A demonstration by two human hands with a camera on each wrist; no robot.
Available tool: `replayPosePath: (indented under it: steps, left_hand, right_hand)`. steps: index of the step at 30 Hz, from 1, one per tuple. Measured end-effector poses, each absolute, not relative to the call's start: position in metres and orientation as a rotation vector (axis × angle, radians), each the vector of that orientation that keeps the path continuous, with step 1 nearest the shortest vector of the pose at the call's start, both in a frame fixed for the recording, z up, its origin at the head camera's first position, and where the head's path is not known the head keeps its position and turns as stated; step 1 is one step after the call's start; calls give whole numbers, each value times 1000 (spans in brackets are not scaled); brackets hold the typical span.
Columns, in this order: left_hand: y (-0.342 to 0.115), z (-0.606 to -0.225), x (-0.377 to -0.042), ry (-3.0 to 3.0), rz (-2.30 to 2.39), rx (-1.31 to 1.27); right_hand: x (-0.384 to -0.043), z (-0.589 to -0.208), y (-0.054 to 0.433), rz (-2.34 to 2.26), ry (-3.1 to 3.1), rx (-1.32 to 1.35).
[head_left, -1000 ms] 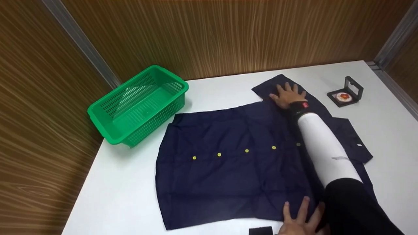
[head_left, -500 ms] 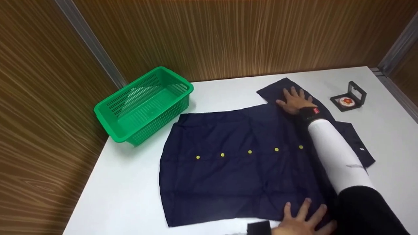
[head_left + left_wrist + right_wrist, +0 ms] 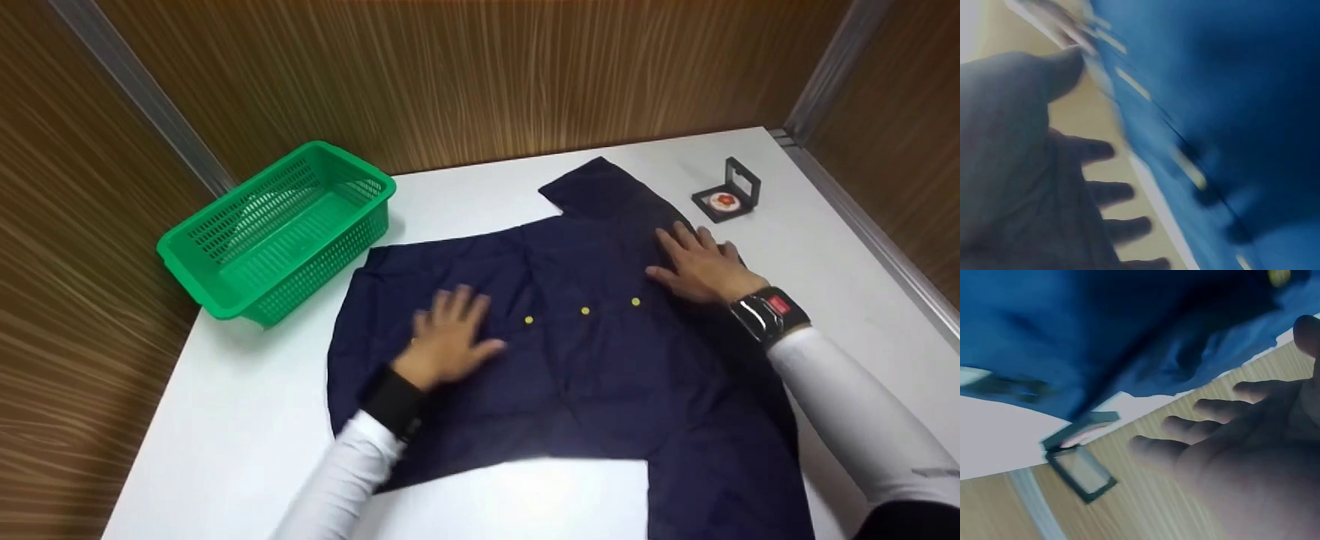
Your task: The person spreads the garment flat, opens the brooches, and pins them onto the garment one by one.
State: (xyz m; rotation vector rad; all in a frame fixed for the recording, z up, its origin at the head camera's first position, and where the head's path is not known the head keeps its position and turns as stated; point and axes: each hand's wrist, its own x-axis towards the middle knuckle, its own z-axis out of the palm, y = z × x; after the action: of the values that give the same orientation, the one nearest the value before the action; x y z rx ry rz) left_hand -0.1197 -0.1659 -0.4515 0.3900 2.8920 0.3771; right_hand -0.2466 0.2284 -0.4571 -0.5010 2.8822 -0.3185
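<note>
A navy short-sleeved shirt (image 3: 600, 390) with yellow buttons lies spread on the white table, one sleeve toward the back wall and the other toward the front. Over the shirt's lower half is my left hand (image 3: 448, 341), its fingers spread and slightly blurred, covering part of the button row. My right hand (image 3: 701, 264) is over the shirt near the collar end, fingers extended. Neither hand grips the cloth. In the left wrist view the blue cloth (image 3: 1230, 84) with its buttons is smeared by motion; in the right wrist view my right fingers (image 3: 1157, 449) show outstretched beside the fabric.
A green plastic basket (image 3: 281, 292) stands at the back left of the white table (image 3: 247, 397). Toward the back right sits an open black display case (image 3: 727, 191) holding a round piece with a red flower. Wood-grain panels (image 3: 480, 82) rise behind and at both sides.
My left hand has moved from the front sleeve up and left onto the shirt's lower half. My right hand has come back from the far sleeve toward the collar end. The head view has shifted.
</note>
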Motion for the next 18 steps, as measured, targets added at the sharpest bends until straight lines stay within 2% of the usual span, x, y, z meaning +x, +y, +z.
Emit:
replayPosePath:
  steps: [3, 6, 11, 18]
  left_hand:
    - [-208, -466, -129, 2834, 326, 189]
    - [-226, -478, -131, 2767, 296, 118]
    - [-230, -482, -134, 2718, 286, 120]
    - [-232, -466, -132, 2717, 295, 227]
  right_hand:
    - [-232, -469, 240, -319, 2867, -445]
    - [-228, -483, 248, -337, 2872, -410]
    - [-228, -493, 253, -382, 2884, -406]
    - [-213, -476, 243, -443, 2892, -486]
